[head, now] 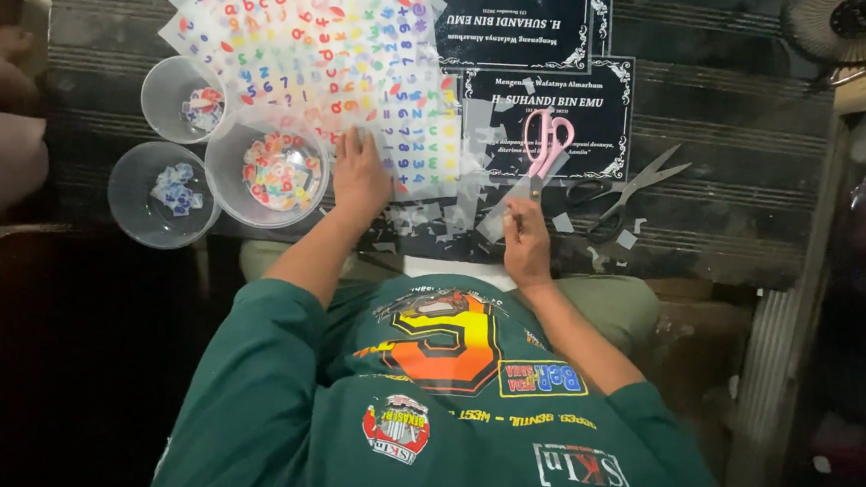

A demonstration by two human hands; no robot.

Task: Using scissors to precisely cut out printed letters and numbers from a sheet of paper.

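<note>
On the desk's near edge, the left hand (361,173) lies spread on the sticker sheet (341,49); the right hand (526,238) pinches a clear strip (500,219) by the pink scissors (545,141).

I see my left hand (361,173) lying flat on the clear sheet of coloured letter and number stickers (342,59), just beside the largest of three clear plastic cups (270,169) holding cut pieces. My right hand (526,240) pinches a scrap of clear film (500,219) below the pink-handled scissors (545,146). Grey scissors (630,189) lie to the right on the black printed cards (595,113).
</note>
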